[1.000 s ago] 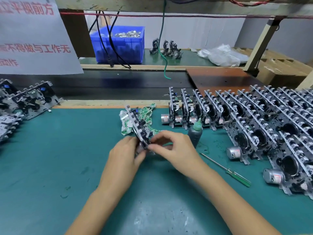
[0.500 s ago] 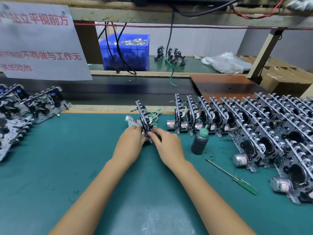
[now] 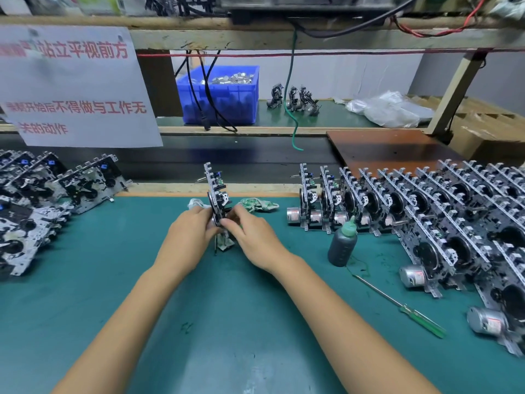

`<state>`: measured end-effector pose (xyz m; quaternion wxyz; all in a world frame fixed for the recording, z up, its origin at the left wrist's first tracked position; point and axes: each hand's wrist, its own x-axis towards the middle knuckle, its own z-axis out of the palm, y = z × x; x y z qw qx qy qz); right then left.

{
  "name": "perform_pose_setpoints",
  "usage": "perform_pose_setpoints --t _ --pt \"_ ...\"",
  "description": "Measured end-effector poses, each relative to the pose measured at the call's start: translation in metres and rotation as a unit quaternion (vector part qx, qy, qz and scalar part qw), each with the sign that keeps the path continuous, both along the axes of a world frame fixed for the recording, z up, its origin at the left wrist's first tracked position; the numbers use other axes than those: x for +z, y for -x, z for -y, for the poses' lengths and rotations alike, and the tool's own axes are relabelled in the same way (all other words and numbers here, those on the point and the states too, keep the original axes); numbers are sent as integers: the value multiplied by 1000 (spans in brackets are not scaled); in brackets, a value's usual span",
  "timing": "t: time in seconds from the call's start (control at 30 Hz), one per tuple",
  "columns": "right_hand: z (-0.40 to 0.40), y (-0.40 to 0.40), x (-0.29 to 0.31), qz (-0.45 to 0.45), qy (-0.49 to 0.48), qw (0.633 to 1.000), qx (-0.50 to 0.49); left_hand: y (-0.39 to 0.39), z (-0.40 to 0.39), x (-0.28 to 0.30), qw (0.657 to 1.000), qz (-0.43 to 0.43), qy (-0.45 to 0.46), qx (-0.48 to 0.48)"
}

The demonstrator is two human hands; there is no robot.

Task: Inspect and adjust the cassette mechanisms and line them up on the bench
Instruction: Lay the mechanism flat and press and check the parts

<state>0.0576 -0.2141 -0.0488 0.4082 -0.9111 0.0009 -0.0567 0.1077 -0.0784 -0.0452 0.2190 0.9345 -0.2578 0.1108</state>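
While the cassette mechanism [image 3: 216, 194] stands on edge at bench centre, left hand [image 3: 189, 232] and right hand [image 3: 250, 237] pinching its lower edge, it is best kept upright, fingertips off the gears, before joining the row [image 3: 397, 200] at three o'clock.

Green-topped bench [image 3: 85, 322] under wooden shelf [image 3: 255, 38]

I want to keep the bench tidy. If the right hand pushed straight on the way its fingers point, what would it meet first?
The right hand points up-left, already pinching the cassette mechanism. Past that, probably the left hand and the crumpled rag, though depth is unclear.
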Motion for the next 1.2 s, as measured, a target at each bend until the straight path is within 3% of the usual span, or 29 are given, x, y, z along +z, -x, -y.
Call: perform_pose_setpoints --t 0.17,0.27,0.43,0.73,1.2 --pt "13 24 8 142 29 980 -139 10 27 25 995 2 57 -88" --pt "26 40 1 111 76 968 -210 15 51 27 989 -59 38 -132" --pt "36 51 -14 26 99 969 -226 21 65 -4 984 -98 27 -147" --pt "39 25 -23 -35 169 946 -273 0 90 -24 990 -62 46 -119" --pt "34 29 -29 79 106 931 -340 -15 103 -22 991 -87 -26 -99"
